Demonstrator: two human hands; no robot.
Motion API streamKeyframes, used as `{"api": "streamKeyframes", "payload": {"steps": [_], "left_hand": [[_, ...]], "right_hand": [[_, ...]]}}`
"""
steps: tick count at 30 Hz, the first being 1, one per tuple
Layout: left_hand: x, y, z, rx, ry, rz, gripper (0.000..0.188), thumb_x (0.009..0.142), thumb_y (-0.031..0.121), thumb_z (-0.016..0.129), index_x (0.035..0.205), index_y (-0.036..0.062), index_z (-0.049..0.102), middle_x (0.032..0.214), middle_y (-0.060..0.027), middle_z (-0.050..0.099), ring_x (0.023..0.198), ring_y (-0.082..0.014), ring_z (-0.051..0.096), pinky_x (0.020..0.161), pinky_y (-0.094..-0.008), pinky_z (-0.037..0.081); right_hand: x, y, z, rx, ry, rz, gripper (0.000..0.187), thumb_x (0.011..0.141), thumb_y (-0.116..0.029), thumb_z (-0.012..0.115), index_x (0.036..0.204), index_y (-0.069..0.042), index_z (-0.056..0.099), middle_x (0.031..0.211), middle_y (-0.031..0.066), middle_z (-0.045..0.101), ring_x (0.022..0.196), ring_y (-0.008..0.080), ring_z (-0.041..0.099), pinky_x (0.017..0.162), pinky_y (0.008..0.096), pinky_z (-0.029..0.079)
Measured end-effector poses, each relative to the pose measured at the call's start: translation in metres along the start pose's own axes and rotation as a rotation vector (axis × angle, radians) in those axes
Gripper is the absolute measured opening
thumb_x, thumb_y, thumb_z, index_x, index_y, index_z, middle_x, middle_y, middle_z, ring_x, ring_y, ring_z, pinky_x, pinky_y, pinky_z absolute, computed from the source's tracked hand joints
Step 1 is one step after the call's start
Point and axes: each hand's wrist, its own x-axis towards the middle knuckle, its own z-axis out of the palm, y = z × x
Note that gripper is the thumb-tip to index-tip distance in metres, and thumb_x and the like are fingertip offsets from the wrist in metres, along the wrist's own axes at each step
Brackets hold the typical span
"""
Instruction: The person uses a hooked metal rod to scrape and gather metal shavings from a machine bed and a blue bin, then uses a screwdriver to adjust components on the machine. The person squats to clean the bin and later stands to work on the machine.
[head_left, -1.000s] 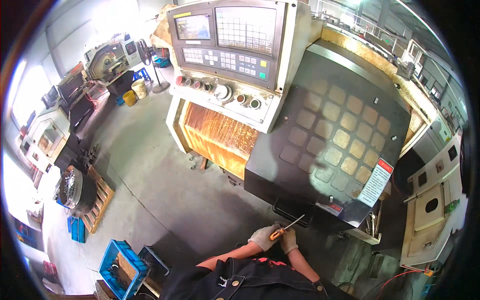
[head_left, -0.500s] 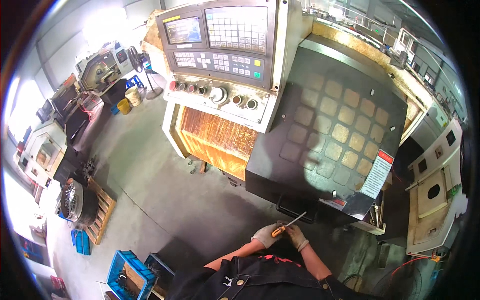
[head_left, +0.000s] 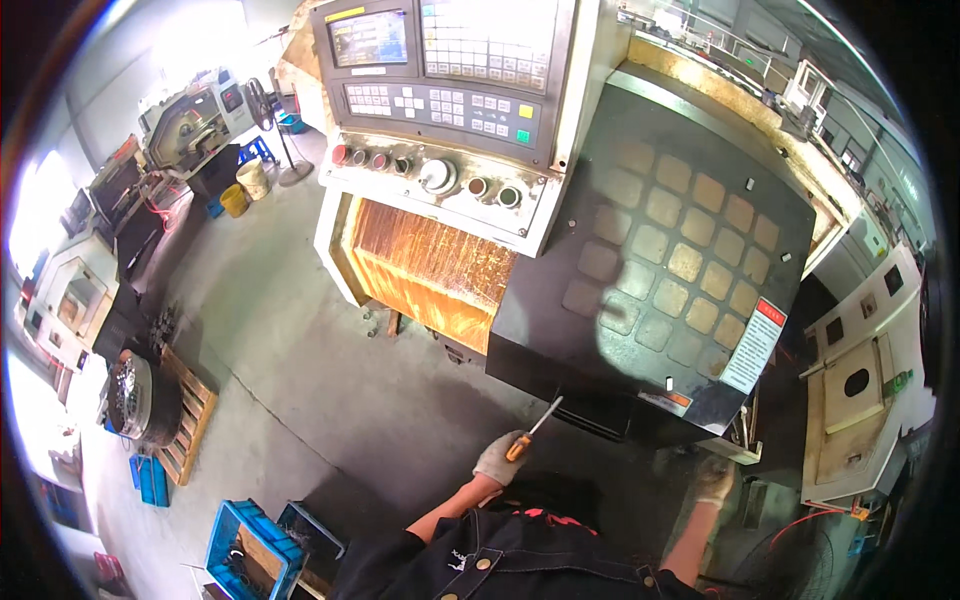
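My gloved left hand [head_left: 496, 460] is closed around the orange handle of a screwdriver [head_left: 518, 446]. Its metal shaft points up and away, toward the dark handle slot [head_left: 594, 418] at the lower edge of the machine door [head_left: 560, 350]. My right hand [head_left: 714, 481], also gloved, is held well out to the right, just below the door's near right corner. Its fingers lie in shadow and are too indistinct to read. Nearest to it is a narrow open ledge [head_left: 738, 446] with what look like metal tools in it.
A control panel [head_left: 440, 120] with screen, buttons and knobs stands ahead. Blue crates [head_left: 232, 560] sit at lower left. A drum of metal scraps [head_left: 150, 400] rests by a wooden pallet [head_left: 192, 425]. Another machine [head_left: 860, 390] stands right; a fan [head_left: 262, 105] stands far left.
My hands have parted. The left has moved left with the screwdriver, which now points more steeply upward. My right has left the screwdriver and swung right toward the machine's corner.
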Motion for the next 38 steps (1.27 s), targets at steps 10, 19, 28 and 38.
{"api": "streamKeyframes", "payload": {"steps": [10,19,28,38], "left_hand": [[-0.029,-0.161,-0.049,0.327,0.012,-0.785,0.036,0.082,0.022,0.051,0.117,0.0179,0.053,0.110,-0.0171,0.060,0.103,-0.0371,0.057,0.083,-0.0464,0.046],[-0.174,-0.226,-0.061,0.318,-0.048,-1.088,0.038,0.079,0.023,0.057,0.115,0.0132,0.056,0.112,-0.0177,0.060,0.106,-0.0360,0.056,0.086,-0.0444,0.046],[-0.132,-0.258,-0.047,0.226,0.107,-0.925,0.039,0.074,0.023,0.067,0.109,0.0090,0.057,0.106,-0.0201,0.061,0.103,-0.0374,0.057,0.084,-0.0423,0.046],[-0.054,-0.212,-0.065,0.216,0.063,-0.717,0.043,0.071,0.024,0.072,0.107,0.0057,0.056,0.100,-0.0158,0.063,0.095,-0.0315,0.061,0.083,-0.0389,0.047]], "right_hand": [[0.048,-0.028,0.118,-0.581,-0.279,-0.304,0.052,0.091,-0.041,0.049,0.128,-0.005,0.049,0.126,0.0069,0.052,0.114,0.0210,0.049,0.100,0.0324,0.034],[0.089,-0.035,0.059,-0.721,-0.370,-0.552,0.051,0.093,-0.042,0.041,0.129,-0.007,0.048,0.127,0.0059,0.053,0.117,0.0219,0.049,0.101,0.0333,0.034],[-0.023,-0.004,0.158,-0.471,-0.124,-0.193,0.059,0.094,-0.044,0.029,0.142,-0.011,0.026,0.146,0.0019,0.027,0.135,0.0194,0.023,0.110,0.0349,0.015],[0.006,-0.001,0.120,-0.535,-0.141,-0.331,0.051,0.091,-0.042,0.045,0.132,-0.013,0.043,0.131,0.0060,0.047,0.116,0.0228,0.047,0.099,0.0387,0.033]]}}
